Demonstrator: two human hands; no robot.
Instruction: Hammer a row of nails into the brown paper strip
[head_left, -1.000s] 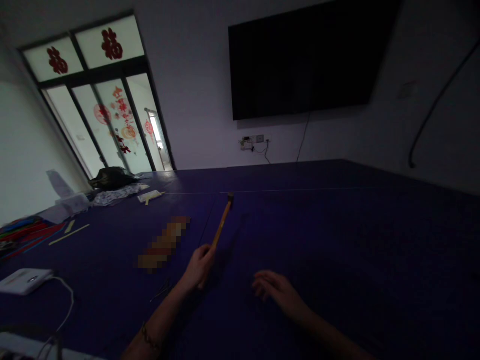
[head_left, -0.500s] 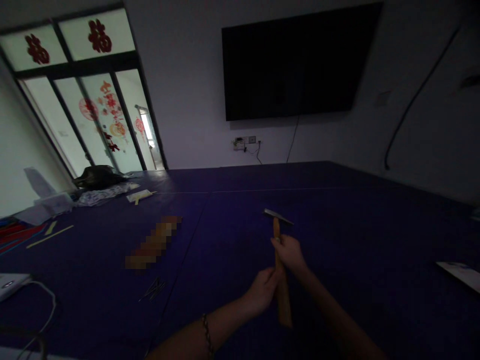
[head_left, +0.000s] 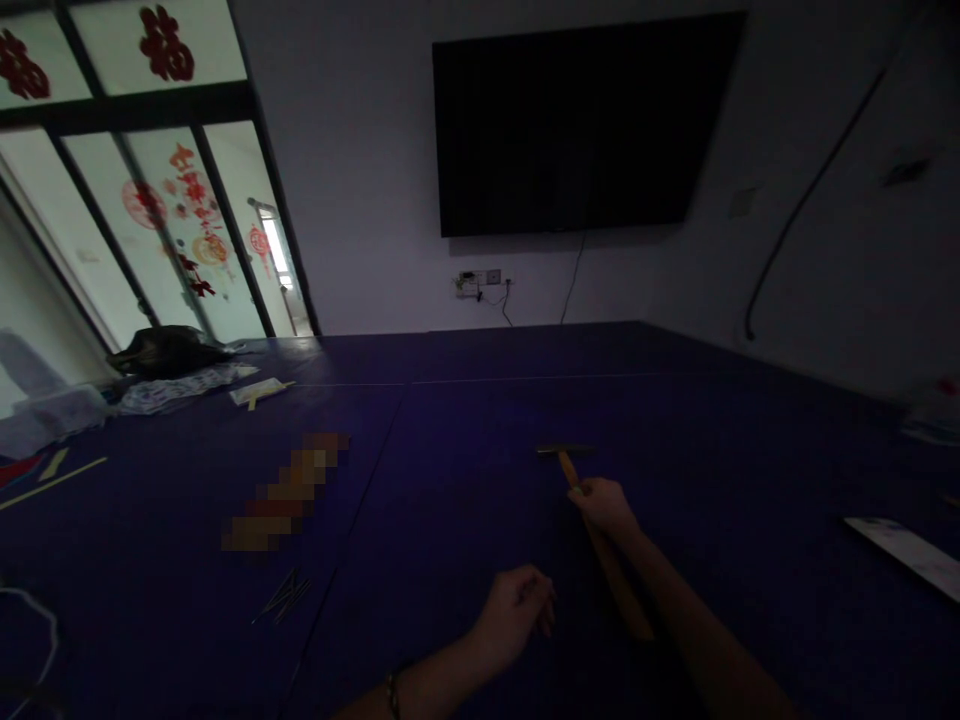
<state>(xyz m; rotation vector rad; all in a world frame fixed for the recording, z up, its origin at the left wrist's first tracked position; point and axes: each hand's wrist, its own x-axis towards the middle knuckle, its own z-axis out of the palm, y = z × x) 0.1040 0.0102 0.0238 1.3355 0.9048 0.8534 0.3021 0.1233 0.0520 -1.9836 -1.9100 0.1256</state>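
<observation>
We're gripping the hammer (head_left: 616,577) in our right hand (head_left: 606,506), centre-right; left hand (head_left: 510,612) hanging loosely open, thin metal pieces (head_left: 280,596) lying untouched, lower left.

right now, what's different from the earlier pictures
The hammer has gone from the left hand to the right hand, passing through both, and has moved to the right over the table. The left hand has let go and now hangs free beside it. The pixelated item and the black bag stayed where they lay.
</observation>
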